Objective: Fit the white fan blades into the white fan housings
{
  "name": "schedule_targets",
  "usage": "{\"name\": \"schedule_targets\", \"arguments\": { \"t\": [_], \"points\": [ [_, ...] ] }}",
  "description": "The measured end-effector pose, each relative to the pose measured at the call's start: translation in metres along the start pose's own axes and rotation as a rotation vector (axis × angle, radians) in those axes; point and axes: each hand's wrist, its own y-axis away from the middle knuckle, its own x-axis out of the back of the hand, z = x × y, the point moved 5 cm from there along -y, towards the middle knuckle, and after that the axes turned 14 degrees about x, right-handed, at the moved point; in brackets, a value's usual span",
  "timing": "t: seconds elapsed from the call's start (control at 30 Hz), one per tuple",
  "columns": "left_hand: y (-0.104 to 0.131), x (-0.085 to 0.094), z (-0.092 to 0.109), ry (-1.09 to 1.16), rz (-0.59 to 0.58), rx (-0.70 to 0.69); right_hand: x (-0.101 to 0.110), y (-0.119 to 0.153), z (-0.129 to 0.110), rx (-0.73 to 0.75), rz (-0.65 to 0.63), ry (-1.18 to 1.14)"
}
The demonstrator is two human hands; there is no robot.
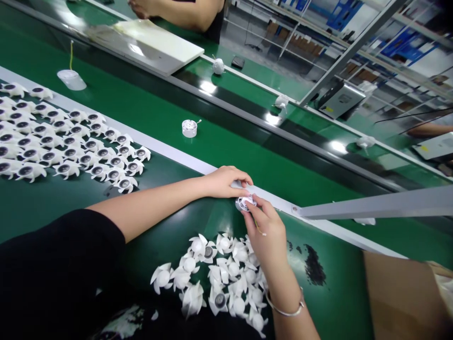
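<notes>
Both hands meet at a small round white housing [244, 203] near the metal rail. My right hand [267, 226] pinches it from the right, and a thin yellow wire hangs beside the fingers. My left hand [226, 182] reaches in from the left, its thumb against the top of the housing and its other fingers curved above it. Below the hands lies a loose heap of white fan blades [233, 269]. Further white fan blades [71, 153] stand in rows at the left, dark hubs showing.
A white housing [189, 128] and a white part with a wire [71, 80] lie on the green belt [148, 113]. A slanted metal bar [375, 203] crosses at right, above a cardboard box [403, 297]. Small dark pieces [314, 267] lie beside my right forearm. Another person's arm [180, 12] is across the line.
</notes>
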Motion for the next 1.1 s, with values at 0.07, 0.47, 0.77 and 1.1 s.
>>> {"name": "schedule_targets", "arguments": {
  "t": [0.07,0.47,0.77,1.1],
  "points": [
    [-0.002,0.0,-0.001,-0.035,-0.029,0.006,0.0,-0.001,-0.003,-0.012,-0.007,0.04],
    [0.003,-0.001,0.003,-0.083,0.013,0.038,0.002,-0.002,0.007,-0.052,0.016,-0.105],
    [0.009,0.007,0.008,0.058,0.213,0.01,0.007,0.006,0.014,0.048,-0.09,-0.259],
    [0.037,-0.022,0.053,-0.049,-0.519,-0.251,0.076,0.052,0.092,-0.609,0.44,-0.21]
  ]
}}
